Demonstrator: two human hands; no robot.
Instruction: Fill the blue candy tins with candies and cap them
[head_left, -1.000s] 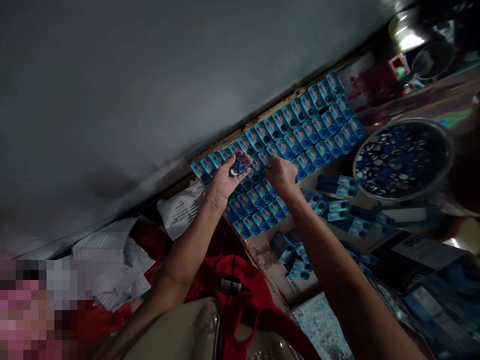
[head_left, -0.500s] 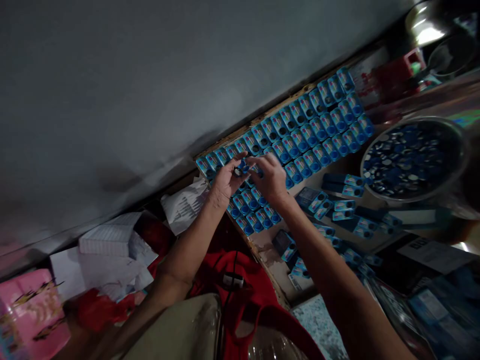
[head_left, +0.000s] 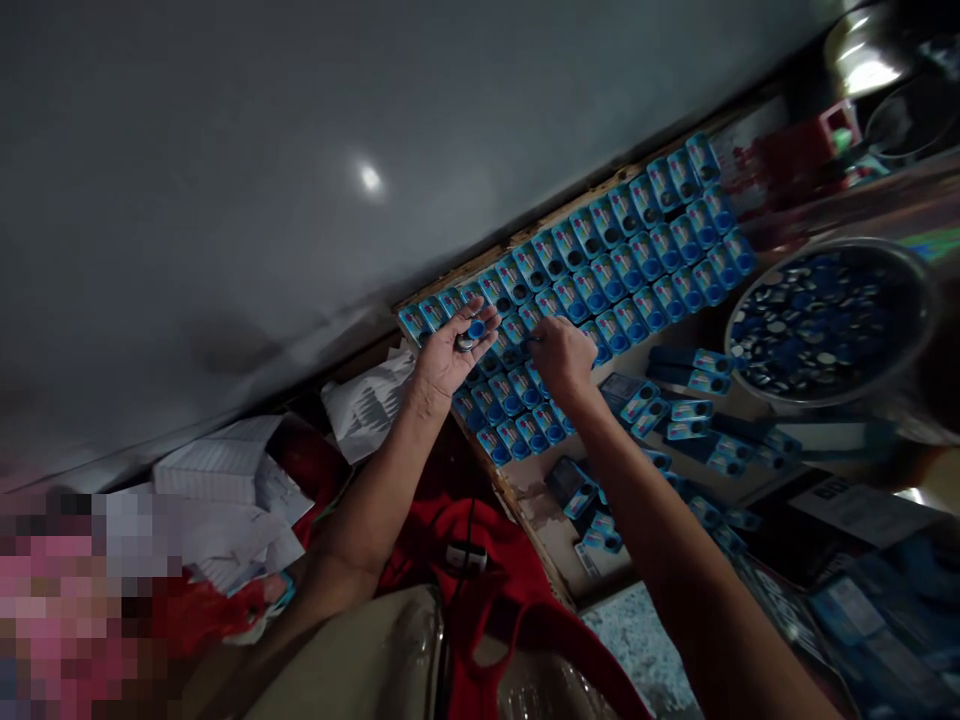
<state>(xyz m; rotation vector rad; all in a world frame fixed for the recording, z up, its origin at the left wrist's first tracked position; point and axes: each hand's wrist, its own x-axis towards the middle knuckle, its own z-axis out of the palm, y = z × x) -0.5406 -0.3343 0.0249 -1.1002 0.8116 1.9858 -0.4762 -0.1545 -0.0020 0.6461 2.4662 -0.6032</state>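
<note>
My left hand (head_left: 450, 355) is palm up over the rows of packs, its fingers loosely curled. In it lie small round discs (head_left: 475, 328), blue and silvery. Close by on the right, my right hand (head_left: 564, 355) is closed, knuckles up, above the packs. Whatever its fingertips pinch is hidden or too small to name. Under and around both hands are rows of small blue packs (head_left: 570, 297) on the board. Many of these packs show a round dark or blue spot at their lower end.
A large clear bowl (head_left: 731, 335) of similar blue and silvery discs stands on the right. Several loose blue packs (head_left: 690, 418) lie before it. Stacked white papers (head_left: 217, 460) are at the left. A grey wall (head_left: 262, 150) runs behind the board.
My hands have moved apart. The left has opened to show discs on its palm; the right has shifted right and down, and closed over the packs.
</note>
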